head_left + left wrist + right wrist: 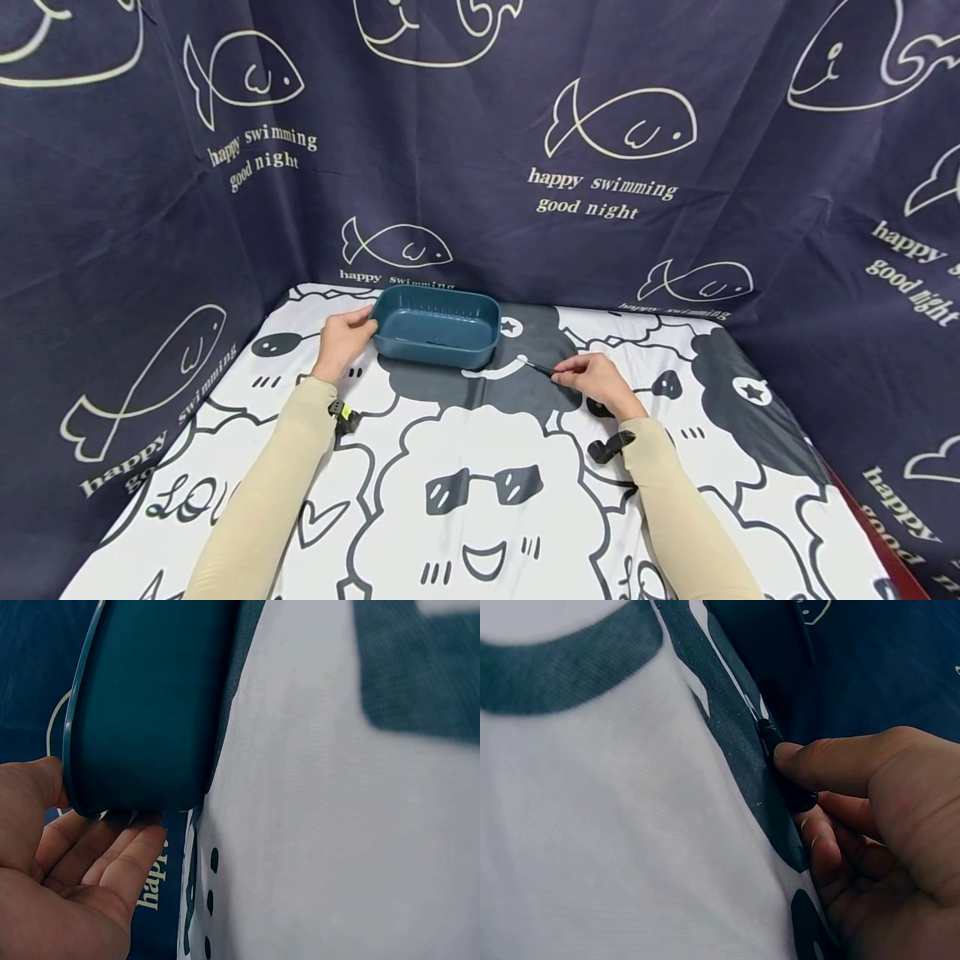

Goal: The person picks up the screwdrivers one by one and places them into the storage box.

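Observation:
A dark teal rectangular basin (435, 357) stands at the back of the table. My left hand (345, 340) grips its left end. In the left wrist view the thumb lies at the basin's rim (69, 727) and the fingers reach against the outside of its end wall. To the right of the basin, my right hand (596, 382) pinches a slim black-handled tool (542, 368) between thumb and fingers. Its thin, pale metal tip points left toward the basin. The right wrist view shows the black handle (799, 791) close over the cloth; its exact kind I cannot tell.
A white cloth (487, 442) printed with dark cartoon sheep covers the table. Navy curtains (480, 167) with fish drawings hang behind and on both sides. Small dark marks show on the basin's floor (420, 329). A red edge (870, 525) shows at the table's right.

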